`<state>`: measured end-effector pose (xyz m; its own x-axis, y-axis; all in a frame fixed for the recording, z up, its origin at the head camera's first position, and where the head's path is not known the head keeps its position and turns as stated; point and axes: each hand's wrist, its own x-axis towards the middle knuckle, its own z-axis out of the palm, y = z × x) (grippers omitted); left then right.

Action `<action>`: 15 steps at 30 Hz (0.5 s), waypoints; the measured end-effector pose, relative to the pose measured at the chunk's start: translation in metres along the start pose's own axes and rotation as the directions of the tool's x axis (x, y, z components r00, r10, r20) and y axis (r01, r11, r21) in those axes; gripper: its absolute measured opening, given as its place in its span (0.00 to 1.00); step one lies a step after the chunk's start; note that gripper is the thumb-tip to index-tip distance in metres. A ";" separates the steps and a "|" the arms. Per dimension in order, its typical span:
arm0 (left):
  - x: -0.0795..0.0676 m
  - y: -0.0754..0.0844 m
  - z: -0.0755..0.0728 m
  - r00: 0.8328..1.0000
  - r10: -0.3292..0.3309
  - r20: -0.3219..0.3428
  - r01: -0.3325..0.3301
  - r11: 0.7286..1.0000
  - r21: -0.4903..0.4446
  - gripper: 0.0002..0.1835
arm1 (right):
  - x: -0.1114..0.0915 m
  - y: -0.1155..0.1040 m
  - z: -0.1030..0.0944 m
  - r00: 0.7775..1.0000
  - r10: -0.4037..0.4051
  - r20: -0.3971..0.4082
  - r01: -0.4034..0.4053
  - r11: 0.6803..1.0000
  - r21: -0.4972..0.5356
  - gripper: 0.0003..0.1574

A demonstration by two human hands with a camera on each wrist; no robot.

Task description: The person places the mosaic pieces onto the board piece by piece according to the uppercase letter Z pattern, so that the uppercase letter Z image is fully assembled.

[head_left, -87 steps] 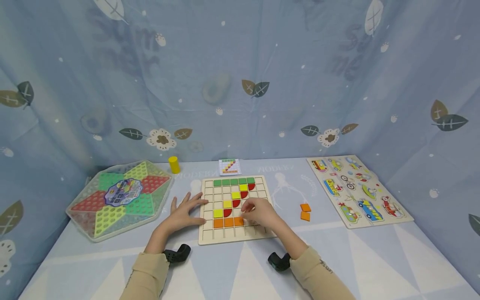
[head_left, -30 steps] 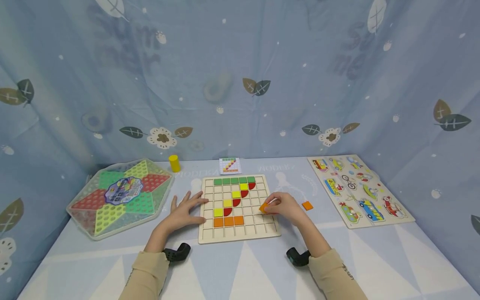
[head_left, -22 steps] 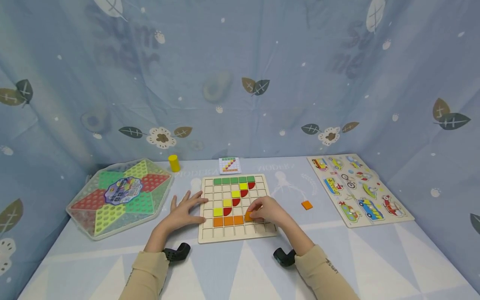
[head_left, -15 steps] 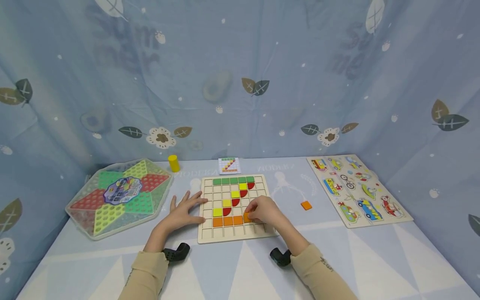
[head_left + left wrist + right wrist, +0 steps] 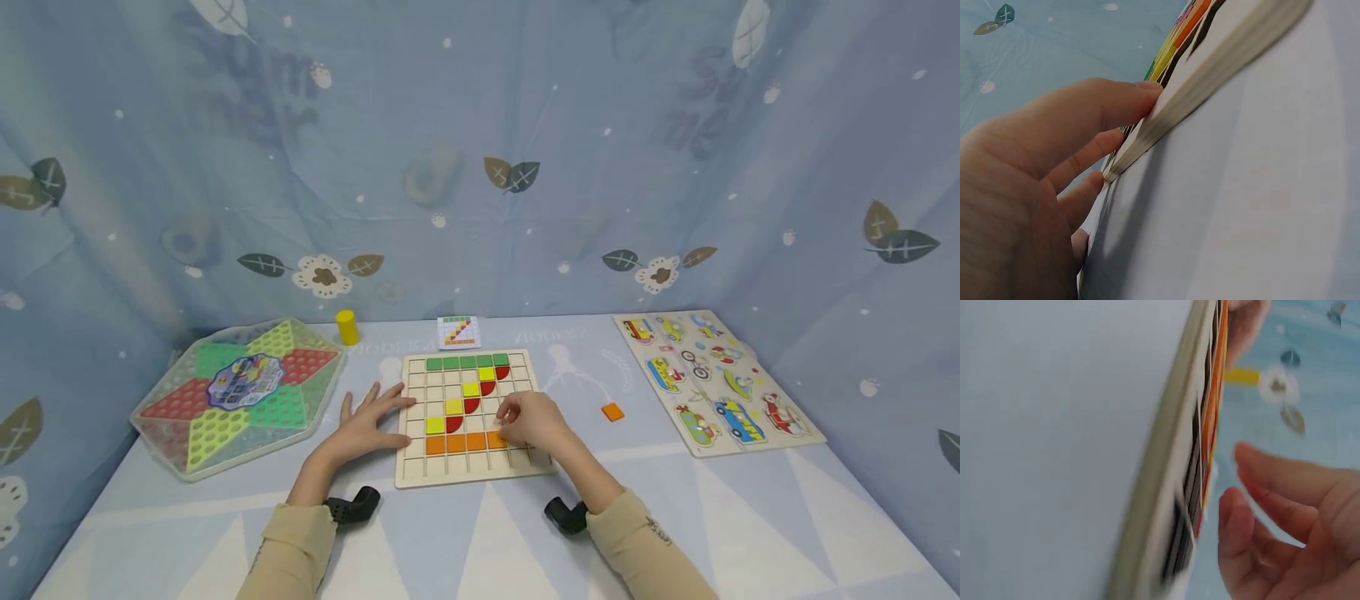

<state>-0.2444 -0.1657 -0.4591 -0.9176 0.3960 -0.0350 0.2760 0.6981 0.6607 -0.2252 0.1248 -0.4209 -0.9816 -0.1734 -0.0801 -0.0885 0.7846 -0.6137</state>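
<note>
A wooden grid board (image 5: pixel 442 468) lies in the middle of the table, filled partly with coloured tiles. My left hand (image 5: pixel 365 429) rests spread at its left edge, thumb and fingertips on the rim, as the left wrist view also shows. Over the lower right part hovers my right hand (image 5: pixel 531 419), fingertips close above the newest orange tile (image 5: pixel 492 441). That tile lies flat at the right end of the orange row. In the right wrist view, the thumb (image 5: pixel 1266 465) and fingers stand apart with nothing between them. One loose orange tile (image 5: pixel 612 412) lies right of the board.
A pattern card (image 5: pixel 459 332) lies behind the board. A yellow cylinder (image 5: pixel 347 327) stands at the back left, beside a hexagonal game board (image 5: pixel 247 400). At the right lies a vehicle picture puzzle (image 5: pixel 712 379).
My right hand picked up one of two loose orange tiles, brought it left over the board, laid it at the end of the orange row and let go. The left hand stayed put.
</note>
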 end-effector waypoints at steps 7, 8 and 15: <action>0.001 0.001 -0.002 1.000 0.017 0.002 -0.017 1.000 0.011 0.35 | -0.013 0.042 -0.047 0.978 0.095 -0.184 -0.113 0.989 -0.092 0.13; 0.001 0.001 -0.002 1.000 0.015 0.001 -0.015 1.000 0.009 0.35 | -0.016 0.050 -0.053 0.975 0.121 -0.188 -0.145 0.982 -0.123 0.15; 0.000 -0.001 -0.001 1.000 0.002 0.000 -0.002 1.000 0.013 0.35 | -0.030 0.084 -0.073 0.956 0.256 -0.142 -0.286 0.922 -0.261 0.19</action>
<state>-0.2451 -0.1669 -0.4596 -0.9170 0.3974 -0.0337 0.2817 0.7053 0.6506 -0.2156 0.2388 -0.4127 -0.9852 0.1202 -0.1221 0.1551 0.9282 -0.3383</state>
